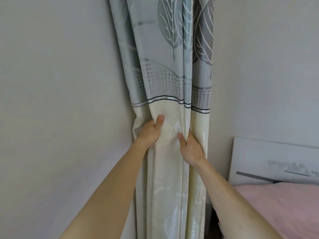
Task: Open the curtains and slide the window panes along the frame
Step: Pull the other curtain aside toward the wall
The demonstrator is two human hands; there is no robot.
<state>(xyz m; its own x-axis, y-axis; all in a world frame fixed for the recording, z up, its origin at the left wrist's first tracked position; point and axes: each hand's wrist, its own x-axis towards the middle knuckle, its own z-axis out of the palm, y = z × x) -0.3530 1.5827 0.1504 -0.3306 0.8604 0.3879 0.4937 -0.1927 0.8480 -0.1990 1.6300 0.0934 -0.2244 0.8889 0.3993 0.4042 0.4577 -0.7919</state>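
Head camera, one view only: worn on my head, wide-angle, facing forward and slightly down; close to the curtain [170,80], within reach of my left hand [150,133] and right hand [190,150].

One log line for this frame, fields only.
phase: handling curtain | left hand: grips curtain, cream section | right hand: grips curtain fold | window: not in view | beside: bed, right

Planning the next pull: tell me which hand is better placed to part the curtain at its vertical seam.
Likely the right hand: it pinches the curtain at the seam, while the left hand grips a fold beside it.
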